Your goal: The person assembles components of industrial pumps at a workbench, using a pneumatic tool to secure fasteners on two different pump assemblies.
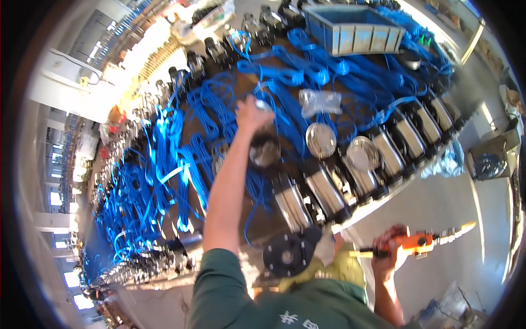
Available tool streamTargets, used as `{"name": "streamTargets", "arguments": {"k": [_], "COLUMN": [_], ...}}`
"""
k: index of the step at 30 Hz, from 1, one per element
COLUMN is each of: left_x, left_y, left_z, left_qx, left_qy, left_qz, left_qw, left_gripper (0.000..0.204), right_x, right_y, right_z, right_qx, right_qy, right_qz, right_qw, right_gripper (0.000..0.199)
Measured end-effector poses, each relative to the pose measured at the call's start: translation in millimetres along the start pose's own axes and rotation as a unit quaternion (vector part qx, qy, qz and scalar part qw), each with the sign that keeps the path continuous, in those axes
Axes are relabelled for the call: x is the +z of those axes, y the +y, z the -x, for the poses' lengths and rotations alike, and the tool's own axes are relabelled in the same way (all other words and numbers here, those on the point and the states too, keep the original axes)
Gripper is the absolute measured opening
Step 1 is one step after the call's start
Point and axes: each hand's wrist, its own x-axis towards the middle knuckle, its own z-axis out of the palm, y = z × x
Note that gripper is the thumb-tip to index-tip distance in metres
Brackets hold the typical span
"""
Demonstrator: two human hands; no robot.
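My left hand point(253, 116) reaches out over the middle of the workbench, its fingers closed around a small silvery piece point(262, 105) whose kind I cannot make out. Just below that hand lies a round metal disc point(266, 151), partly in shadow. Off to the right, away from the bench, my right hand point(390, 249) grips an orange power driver point(419, 243) by its handle; its yellowish tip points right. Close to my body at the bench's near edge sits a black round housing point(286, 255) with bolts on its face.
Coils of blue cable point(159, 186) cover much of the bench. Metal-bodied motor-like units point(327, 192) line its near edge, with round metal discs point(321, 140) on or beside them. A clear plastic packet point(319, 102) lies among the coils. At the far side stands a blue bin point(361, 38).
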Motion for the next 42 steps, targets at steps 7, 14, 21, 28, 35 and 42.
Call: {"name": "streamTargets", "arguments": {"k": [7,14,21,28,35,42], "left_x": [-169,-146,-137,-121,-123,-128], "left_y": [33,49,45,40,37,19], "left_z": [282,400,403,406,402,301], "left_qx": [0.183,0.181,0.205,0.181,0.192,0.16], "left_qy": [0.121,0.04,0.05,-0.034,-0.051,0.095], "left_qz": [0.169,0.149,0.161,0.171,0.163,0.218], "left_qw": [0.961,0.971,0.964,0.968,0.967,0.958], "left_gripper": [0.081,0.067,0.077,0.081,0.085,0.033], "right_x": [20,44,49,35,26,11], "right_y": [5,15,16,6,8,4], "right_z": [-3,-11,6,11,13,12], "right_qx": [0.035,0.093,0.117,0.122,0.132,0.091], "right_qy": [-0.054,-0.062,-0.066,-0.039,-0.009,0.019], "right_qz": [-0.073,-0.124,-0.114,-0.094,-0.073,-0.066], "right_qw": [0.995,0.986,0.984,0.987,0.988,0.993], "right_gripper": [0.037,0.033,0.034,0.033,0.035,0.037]}}
